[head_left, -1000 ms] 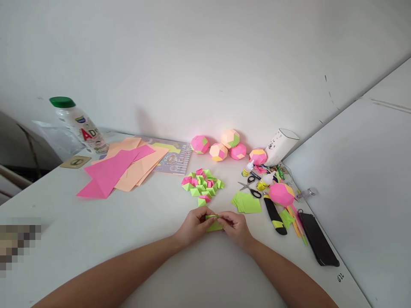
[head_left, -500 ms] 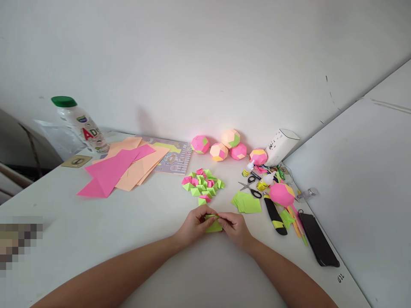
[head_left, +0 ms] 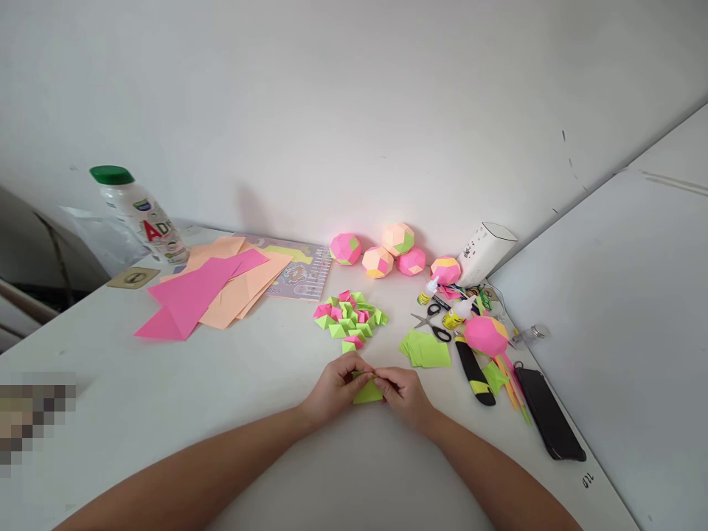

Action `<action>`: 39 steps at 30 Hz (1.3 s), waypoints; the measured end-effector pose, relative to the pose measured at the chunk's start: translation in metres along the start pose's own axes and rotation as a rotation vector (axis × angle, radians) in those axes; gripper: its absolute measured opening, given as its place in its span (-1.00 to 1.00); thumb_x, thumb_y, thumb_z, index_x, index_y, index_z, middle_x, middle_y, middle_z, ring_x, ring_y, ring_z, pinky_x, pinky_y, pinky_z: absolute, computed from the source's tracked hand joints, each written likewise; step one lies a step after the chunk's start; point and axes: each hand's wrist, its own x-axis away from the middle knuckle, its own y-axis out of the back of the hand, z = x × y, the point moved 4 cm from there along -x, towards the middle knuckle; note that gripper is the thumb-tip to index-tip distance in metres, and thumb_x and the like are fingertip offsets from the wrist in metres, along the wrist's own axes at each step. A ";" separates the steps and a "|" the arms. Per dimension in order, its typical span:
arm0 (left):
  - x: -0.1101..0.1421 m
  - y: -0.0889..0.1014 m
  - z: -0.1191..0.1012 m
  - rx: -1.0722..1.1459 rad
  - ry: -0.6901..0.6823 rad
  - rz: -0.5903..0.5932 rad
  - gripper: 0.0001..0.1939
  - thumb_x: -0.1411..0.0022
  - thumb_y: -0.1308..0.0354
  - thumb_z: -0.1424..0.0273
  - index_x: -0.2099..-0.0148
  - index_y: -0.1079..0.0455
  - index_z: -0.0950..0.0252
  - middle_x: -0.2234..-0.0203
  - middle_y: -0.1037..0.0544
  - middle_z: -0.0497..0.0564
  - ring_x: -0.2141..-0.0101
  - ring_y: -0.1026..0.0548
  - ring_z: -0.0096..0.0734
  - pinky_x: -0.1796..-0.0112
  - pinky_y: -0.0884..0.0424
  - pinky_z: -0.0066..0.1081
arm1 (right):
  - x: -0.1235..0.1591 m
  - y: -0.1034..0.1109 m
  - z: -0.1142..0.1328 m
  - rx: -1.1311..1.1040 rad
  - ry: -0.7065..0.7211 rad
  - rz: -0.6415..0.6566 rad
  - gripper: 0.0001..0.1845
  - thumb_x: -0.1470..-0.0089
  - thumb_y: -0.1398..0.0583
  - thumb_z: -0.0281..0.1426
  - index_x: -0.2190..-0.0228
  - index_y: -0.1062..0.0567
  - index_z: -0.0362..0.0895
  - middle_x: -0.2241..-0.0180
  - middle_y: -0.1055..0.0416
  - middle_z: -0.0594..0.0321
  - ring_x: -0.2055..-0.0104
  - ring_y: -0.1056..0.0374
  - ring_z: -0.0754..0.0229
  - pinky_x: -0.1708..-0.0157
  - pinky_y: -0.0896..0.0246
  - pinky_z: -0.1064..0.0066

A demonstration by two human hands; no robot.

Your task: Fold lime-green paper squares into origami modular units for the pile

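Observation:
Both hands meet over a small green paper square (head_left: 367,392) low in the middle of the head view. My left hand (head_left: 338,383) pinches its left side and upper edge, the thumb lying across the paper. Opposite it, my right hand (head_left: 406,394) grips the upper right edge between thumb and fingers. The fingers hide the paper's top edge. Just beyond lies a heap of folded green and pink paper pieces (head_left: 348,318). A stack of flat green paper squares (head_left: 425,349) rests to the right, past my right hand.
Scissors (head_left: 431,323), glue bottles (head_left: 456,316), a box cutter (head_left: 474,372) and a black phone (head_left: 547,413) lie on the right. Paper balls (head_left: 377,262) line the wall. Pink paper sheets (head_left: 191,299), a notebook (head_left: 302,282) and a white bottle (head_left: 147,221) stand left.
Slightly more of the green paper's face shows below the fingers, and the hands have barely shifted. Everything else on the table stays in place.

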 end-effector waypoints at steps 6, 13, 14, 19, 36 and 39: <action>-0.001 -0.001 0.005 0.060 0.046 0.017 -0.79 -0.14 -0.08 0.27 0.38 -0.38 0.32 0.47 -0.41 -0.01 0.42 -0.35 -0.43 0.38 -0.29 -0.43 | 0.002 -0.002 -0.005 -0.049 -0.073 -0.031 -0.77 -0.09 -0.09 -0.33 0.41 -0.49 -0.19 0.60 -0.30 0.29 0.60 -0.22 0.33 0.59 -0.15 0.53; -0.001 -0.002 0.004 0.213 0.142 0.050 -0.72 -0.11 -0.11 0.18 0.40 -0.32 0.33 0.51 -0.40 -0.03 0.45 -0.37 -0.44 0.41 -0.29 -0.45 | 0.000 -0.001 -0.004 -0.102 -0.111 -0.035 -0.80 -0.05 -0.13 -0.33 0.44 -0.49 -0.19 0.62 -0.30 0.32 0.62 -0.26 0.33 0.62 -0.14 0.54; -0.001 -0.002 0.003 0.215 0.140 0.050 -0.71 -0.10 -0.11 0.18 0.40 -0.32 0.33 0.51 -0.40 -0.03 0.45 -0.37 -0.44 0.41 -0.29 -0.45 | 0.000 0.000 -0.004 -0.112 -0.117 -0.032 -0.80 -0.05 -0.13 -0.32 0.43 -0.49 -0.18 0.61 -0.31 0.31 0.61 -0.27 0.33 0.61 -0.16 0.54; -0.001 -0.002 0.003 0.191 0.123 0.049 -0.73 -0.10 -0.12 0.19 0.39 -0.34 0.33 0.51 -0.42 -0.02 0.45 -0.37 -0.43 0.41 -0.30 -0.44 | -0.001 0.000 -0.007 -0.186 -0.139 -0.034 -0.78 -0.05 -0.14 -0.28 0.42 -0.50 -0.18 0.55 -0.35 0.28 0.60 -0.27 0.32 0.61 -0.22 0.52; 0.002 -0.007 0.005 0.066 0.170 0.100 -0.59 -0.04 -0.12 0.08 0.56 -0.09 0.27 0.76 -0.21 -0.19 0.68 -0.13 -0.59 0.64 -0.03 -0.55 | 0.003 0.004 -0.012 -0.337 -0.251 -0.039 -0.80 0.03 -0.18 -0.31 0.57 -0.43 -0.18 0.66 -0.12 0.38 0.62 0.00 0.37 0.66 0.09 0.54; 0.002 -0.006 0.006 0.040 0.127 0.092 -0.52 -0.06 -0.09 0.08 0.61 0.04 0.25 0.77 -0.09 -0.22 0.68 -0.04 -0.62 0.64 0.02 -0.55 | 0.002 0.004 -0.013 -0.357 -0.260 -0.039 -0.80 0.04 -0.18 -0.31 0.58 -0.42 -0.18 0.67 -0.09 0.39 0.62 0.02 0.37 0.65 0.10 0.54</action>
